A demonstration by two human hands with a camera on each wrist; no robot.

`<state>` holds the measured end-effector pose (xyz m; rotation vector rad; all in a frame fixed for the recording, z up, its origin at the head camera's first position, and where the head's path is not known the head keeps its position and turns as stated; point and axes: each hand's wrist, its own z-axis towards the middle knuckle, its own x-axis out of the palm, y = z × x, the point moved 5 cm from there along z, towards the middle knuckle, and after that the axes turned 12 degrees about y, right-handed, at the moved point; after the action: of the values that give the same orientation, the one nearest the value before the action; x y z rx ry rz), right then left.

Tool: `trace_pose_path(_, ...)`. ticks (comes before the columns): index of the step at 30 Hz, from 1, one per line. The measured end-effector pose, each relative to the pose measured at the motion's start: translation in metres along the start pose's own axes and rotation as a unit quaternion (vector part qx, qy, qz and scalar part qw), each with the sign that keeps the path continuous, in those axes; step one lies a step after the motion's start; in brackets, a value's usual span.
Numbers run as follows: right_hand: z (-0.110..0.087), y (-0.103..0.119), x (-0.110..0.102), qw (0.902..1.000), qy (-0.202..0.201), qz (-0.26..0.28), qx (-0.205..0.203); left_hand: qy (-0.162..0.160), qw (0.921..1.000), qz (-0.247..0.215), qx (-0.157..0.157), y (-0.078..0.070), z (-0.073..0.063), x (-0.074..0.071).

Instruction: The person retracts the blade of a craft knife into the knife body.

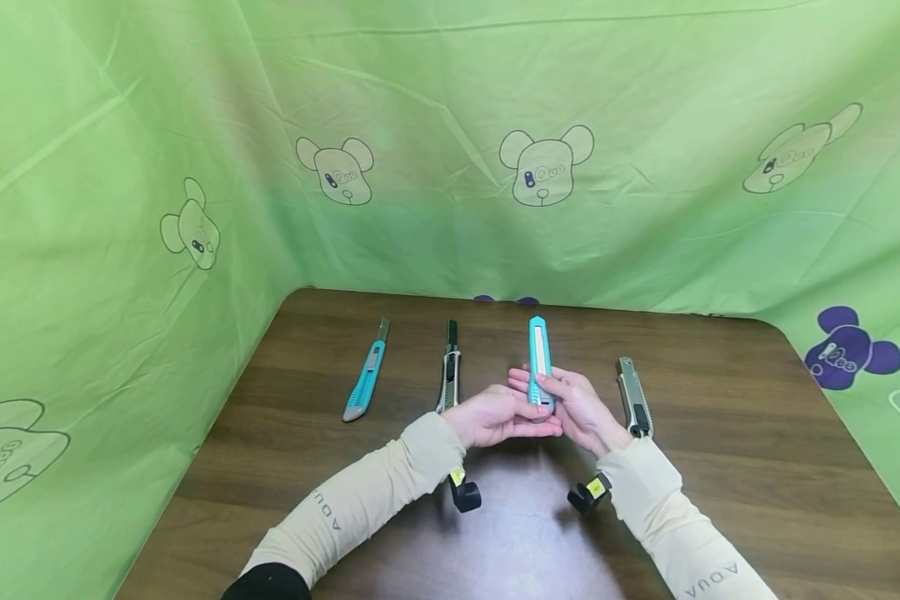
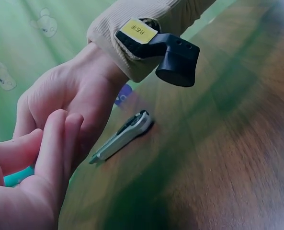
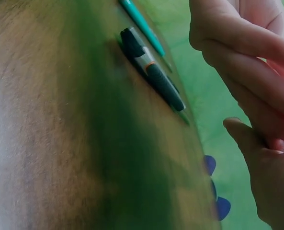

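A turquoise utility knife (image 1: 538, 342) with a pale centre strip is held upright between both hands above the middle of the table. My left hand (image 1: 492, 415) pinches its lower end between thumb and fingers. My right hand (image 1: 581, 410) grips it from the other side, thumb across the front and fingers behind. Only a sliver of the turquoise knife (image 2: 19, 176) shows in the left wrist view, the rest covered by fingers. In the right wrist view, the left hand (image 3: 242, 57) and right hand (image 3: 271, 184) hide nearly all of it.
On the wooden table (image 1: 285, 467) lie a slim turquoise cutter (image 1: 367, 371) at left, a silver-and-black cutter (image 1: 451, 367) beside the left hand, and a grey cutter (image 1: 633, 392) near the right wrist. Green cloth (image 1: 420, 83) walls the back and sides.
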<state>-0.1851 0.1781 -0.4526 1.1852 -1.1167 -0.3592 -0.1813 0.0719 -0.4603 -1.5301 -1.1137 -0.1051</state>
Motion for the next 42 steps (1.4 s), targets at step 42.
trace_pose_path(42,-0.010,-0.020,-0.035,0.9611,-0.183,-0.181,0.101,-0.116,0.9288,0.351,-0.028,0.007,0.000,-0.015)
